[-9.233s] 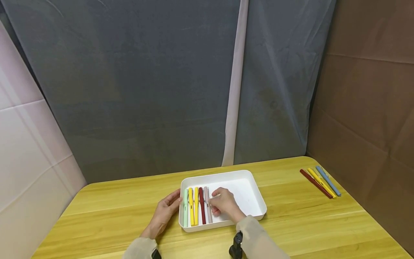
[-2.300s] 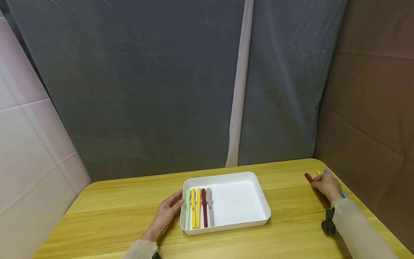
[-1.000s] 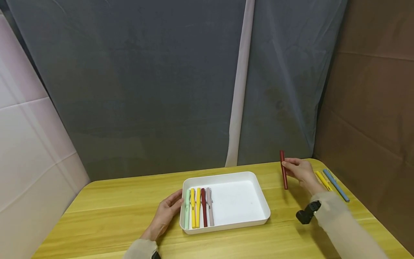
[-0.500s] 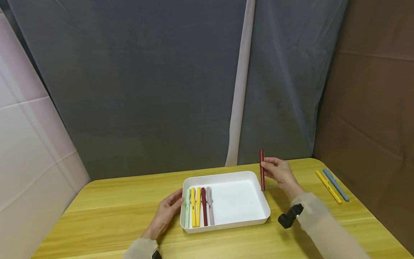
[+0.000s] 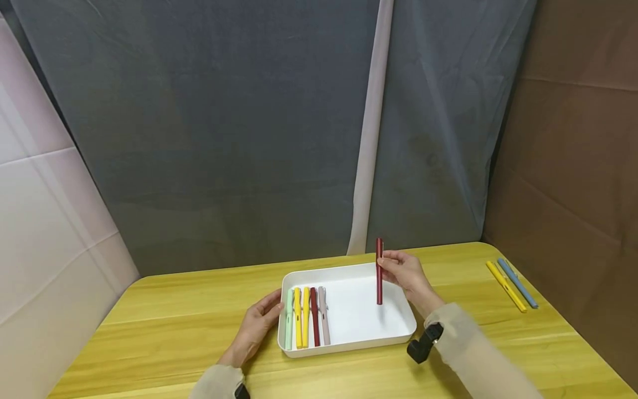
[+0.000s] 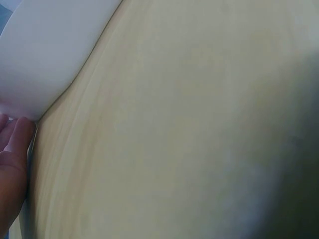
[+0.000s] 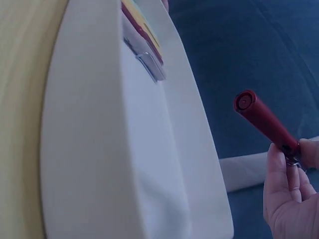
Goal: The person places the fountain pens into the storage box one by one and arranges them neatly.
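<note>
The dark-red pen (image 5: 379, 274) is held above the right half of the white tray (image 5: 359, 344); it looks light, stiff and slick, best gripped mid-barrel, where the right hand (image 5: 406, 277) has its fingers pinching it. The left hand's (image 5: 253, 332) fairly straight fingers touch the tray's left wall.

- We count three yellow pens (image 5: 298, 318) (image 5: 306, 318) (image 5: 505, 286): two left, one right
- two red pens (image 5: 314, 317) (image 5: 379, 271)
- one mint pen (image 5: 289, 320)
- one lilac pen (image 5: 324, 317)
- one blue pen (image 5: 518, 283)
- one white tray (image 5: 349, 313)
- two hands (image 5: 254, 327) (image 5: 408, 277)
- one table (image 5: 174, 332)
</note>
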`<state>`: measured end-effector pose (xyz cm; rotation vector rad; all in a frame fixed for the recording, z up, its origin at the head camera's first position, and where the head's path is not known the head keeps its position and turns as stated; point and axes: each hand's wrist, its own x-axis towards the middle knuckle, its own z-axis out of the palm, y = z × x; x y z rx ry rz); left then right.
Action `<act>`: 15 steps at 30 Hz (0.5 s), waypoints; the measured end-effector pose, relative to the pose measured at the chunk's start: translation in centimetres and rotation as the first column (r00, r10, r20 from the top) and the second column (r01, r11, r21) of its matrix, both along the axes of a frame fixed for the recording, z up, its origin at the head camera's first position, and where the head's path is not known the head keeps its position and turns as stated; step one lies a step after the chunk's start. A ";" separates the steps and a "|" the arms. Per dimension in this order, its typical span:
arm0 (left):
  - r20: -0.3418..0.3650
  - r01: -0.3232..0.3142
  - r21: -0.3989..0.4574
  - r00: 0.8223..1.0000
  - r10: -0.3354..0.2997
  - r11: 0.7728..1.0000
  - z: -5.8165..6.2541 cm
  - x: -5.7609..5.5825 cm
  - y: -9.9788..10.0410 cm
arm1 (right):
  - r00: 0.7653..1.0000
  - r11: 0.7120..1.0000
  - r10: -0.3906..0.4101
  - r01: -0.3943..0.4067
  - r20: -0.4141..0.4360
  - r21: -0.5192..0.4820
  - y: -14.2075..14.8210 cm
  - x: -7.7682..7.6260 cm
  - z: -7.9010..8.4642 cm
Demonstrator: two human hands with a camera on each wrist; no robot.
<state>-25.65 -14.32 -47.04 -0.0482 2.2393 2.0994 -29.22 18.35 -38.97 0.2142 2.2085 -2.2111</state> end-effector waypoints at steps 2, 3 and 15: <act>-0.002 0.001 0.005 1.000 -0.001 1.000 0.0 0.0 0.0 | 1.000 1.000 -0.002 0.002 0.009 -0.010 -0.5 0.0 -0.3; -0.002 0.002 0.008 1.000 -0.002 1.000 0.0 0.0 0.0 | 1.000 1.000 -0.005 0.005 0.015 -0.017 -0.8 0.0 -0.5; 0.000 0.001 0.009 1.000 -0.001 1.000 0.0 0.0 0.2 | 0.998 1.000 -0.008 0.006 0.062 0.028 -4.0 0.6 -2.7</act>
